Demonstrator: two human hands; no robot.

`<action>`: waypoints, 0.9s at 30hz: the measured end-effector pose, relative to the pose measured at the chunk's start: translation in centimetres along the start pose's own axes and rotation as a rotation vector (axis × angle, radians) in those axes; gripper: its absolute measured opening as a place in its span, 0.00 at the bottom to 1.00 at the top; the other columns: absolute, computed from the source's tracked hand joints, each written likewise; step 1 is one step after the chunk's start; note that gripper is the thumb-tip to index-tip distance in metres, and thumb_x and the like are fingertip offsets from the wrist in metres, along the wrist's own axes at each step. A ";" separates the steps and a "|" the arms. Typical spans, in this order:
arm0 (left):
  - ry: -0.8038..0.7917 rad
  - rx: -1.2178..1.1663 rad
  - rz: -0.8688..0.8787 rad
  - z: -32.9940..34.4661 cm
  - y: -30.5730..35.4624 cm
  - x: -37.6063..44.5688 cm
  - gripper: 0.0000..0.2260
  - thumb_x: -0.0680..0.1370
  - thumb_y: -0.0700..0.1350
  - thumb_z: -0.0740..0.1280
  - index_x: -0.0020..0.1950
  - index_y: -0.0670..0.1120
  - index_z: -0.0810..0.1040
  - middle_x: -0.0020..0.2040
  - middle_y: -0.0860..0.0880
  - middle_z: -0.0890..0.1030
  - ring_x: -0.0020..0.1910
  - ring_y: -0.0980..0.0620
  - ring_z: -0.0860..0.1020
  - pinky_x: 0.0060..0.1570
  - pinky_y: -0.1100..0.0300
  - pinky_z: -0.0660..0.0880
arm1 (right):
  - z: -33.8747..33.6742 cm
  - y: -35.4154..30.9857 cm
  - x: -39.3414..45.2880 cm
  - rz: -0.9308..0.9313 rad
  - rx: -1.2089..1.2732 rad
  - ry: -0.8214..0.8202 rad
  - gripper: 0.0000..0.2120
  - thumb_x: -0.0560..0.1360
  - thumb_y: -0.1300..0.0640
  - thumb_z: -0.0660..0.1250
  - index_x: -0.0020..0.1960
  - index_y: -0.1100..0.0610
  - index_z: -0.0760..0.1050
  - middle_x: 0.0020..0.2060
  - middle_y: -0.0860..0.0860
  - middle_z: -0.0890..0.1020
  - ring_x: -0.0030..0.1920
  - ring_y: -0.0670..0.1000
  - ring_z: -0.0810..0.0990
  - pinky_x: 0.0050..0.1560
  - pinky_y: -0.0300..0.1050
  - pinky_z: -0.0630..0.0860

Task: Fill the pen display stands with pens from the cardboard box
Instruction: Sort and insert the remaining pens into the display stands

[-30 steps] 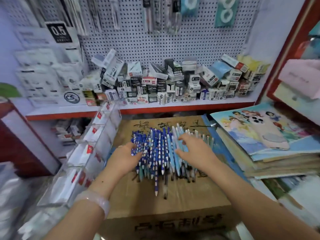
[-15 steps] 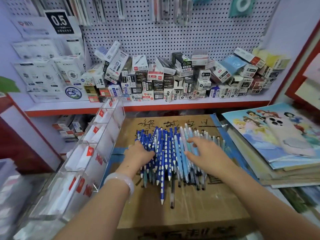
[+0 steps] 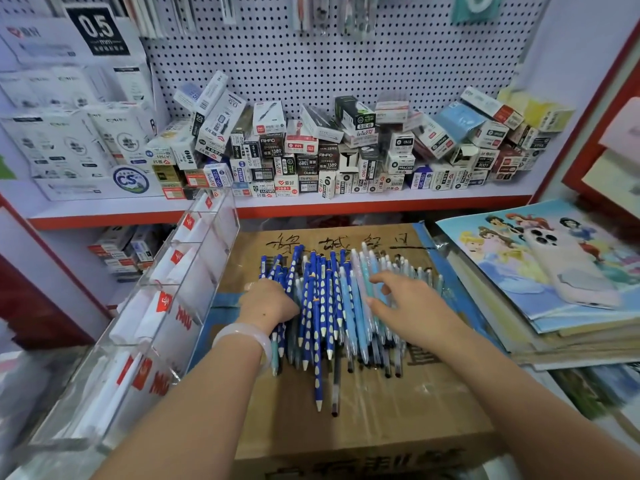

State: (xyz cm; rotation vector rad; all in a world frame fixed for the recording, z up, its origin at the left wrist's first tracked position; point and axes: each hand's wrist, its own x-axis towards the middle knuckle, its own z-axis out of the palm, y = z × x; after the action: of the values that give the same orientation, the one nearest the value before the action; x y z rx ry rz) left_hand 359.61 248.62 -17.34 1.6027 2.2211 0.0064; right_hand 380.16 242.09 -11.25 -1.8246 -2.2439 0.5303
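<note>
A heap of pens (image 3: 329,306), dark blue with white dots and light blue, lies on top of a closed cardboard box (image 3: 363,417). My left hand (image 3: 268,303), with a pale bangle on the wrist, is cupped against the heap's left side, fingers curled into the dark blue pens. My right hand (image 3: 405,303) rests on the light blue pens on the right side, fingers spread and bent. A clear acrylic display stand (image 3: 166,306) with several tiered compartments stands left of the box; white sleeves with red marks lie in it.
A shelf (image 3: 311,206) behind the box holds many small pen boxes in front of a pegboard. On the right lies a stack of colouring books (image 3: 554,289) with a phone (image 3: 568,265) on top. White product cartons stand at the back left.
The view has tilted down a little. Both hands have stayed on the pen heap, pressing it together slightly from its two sides.
</note>
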 end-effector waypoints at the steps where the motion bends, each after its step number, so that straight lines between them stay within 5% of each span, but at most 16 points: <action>1: 0.009 -0.003 0.001 0.0 -0.1 0.0 0.11 0.74 0.48 0.64 0.35 0.44 0.68 0.39 0.48 0.72 0.37 0.52 0.70 0.36 0.62 0.67 | 0.0 0.1 0.0 0.002 0.002 0.000 0.22 0.79 0.47 0.58 0.70 0.52 0.64 0.61 0.52 0.76 0.51 0.50 0.80 0.56 0.47 0.75; 6: 0.051 -0.194 -0.055 0.4 -1.4 0.6 0.04 0.72 0.40 0.66 0.41 0.41 0.73 0.42 0.45 0.75 0.42 0.47 0.76 0.35 0.59 0.70 | 0.3 0.2 -0.1 0.000 -0.010 -0.020 0.21 0.79 0.48 0.58 0.70 0.52 0.63 0.54 0.51 0.79 0.49 0.51 0.81 0.49 0.44 0.77; 12: 0.069 -0.328 -0.125 0.2 -2.7 0.9 0.19 0.69 0.43 0.71 0.55 0.35 0.73 0.52 0.40 0.78 0.51 0.42 0.78 0.43 0.56 0.74 | 0.2 0.8 0.2 0.022 0.012 -0.004 0.21 0.79 0.47 0.58 0.70 0.51 0.64 0.53 0.51 0.79 0.48 0.50 0.81 0.53 0.50 0.77; 14: 0.077 -0.407 -0.145 -0.2 -3.2 0.9 0.12 0.71 0.42 0.70 0.49 0.36 0.74 0.45 0.41 0.77 0.45 0.43 0.78 0.39 0.58 0.72 | 0.1 0.8 0.2 0.018 0.022 0.002 0.21 0.79 0.48 0.58 0.70 0.52 0.64 0.55 0.52 0.79 0.48 0.51 0.80 0.53 0.50 0.77; 17: 0.057 -0.693 -0.194 -0.5 -3.9 0.6 0.08 0.73 0.36 0.68 0.37 0.38 0.70 0.32 0.42 0.73 0.25 0.48 0.73 0.21 0.63 0.69 | 0.1 0.8 0.3 0.013 0.023 0.011 0.20 0.79 0.48 0.58 0.70 0.52 0.64 0.53 0.52 0.79 0.48 0.51 0.80 0.53 0.51 0.77; 21: 0.060 -0.997 -0.233 -0.7 -4.7 -0.1 0.06 0.72 0.32 0.67 0.41 0.37 0.69 0.36 0.39 0.72 0.24 0.46 0.71 0.17 0.64 0.69 | 0.1 0.8 0.1 0.018 0.035 0.019 0.20 0.79 0.49 0.58 0.69 0.52 0.65 0.53 0.53 0.79 0.47 0.51 0.80 0.52 0.51 0.78; 27: -0.063 -1.247 -0.057 -3.0 -3.7 -5.0 0.09 0.76 0.33 0.63 0.37 0.39 0.70 0.26 0.43 0.72 0.21 0.50 0.72 0.18 0.68 0.69 | -0.5 -0.1 -1.2 0.022 0.099 0.054 0.19 0.79 0.50 0.57 0.69 0.52 0.66 0.57 0.53 0.78 0.46 0.50 0.80 0.51 0.48 0.76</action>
State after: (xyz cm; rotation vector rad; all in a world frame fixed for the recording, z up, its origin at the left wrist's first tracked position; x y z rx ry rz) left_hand 356.61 243.53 -13.85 0.7846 1.5638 1.0632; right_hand 380.54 241.00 -10.64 -1.7951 -2.1257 0.5781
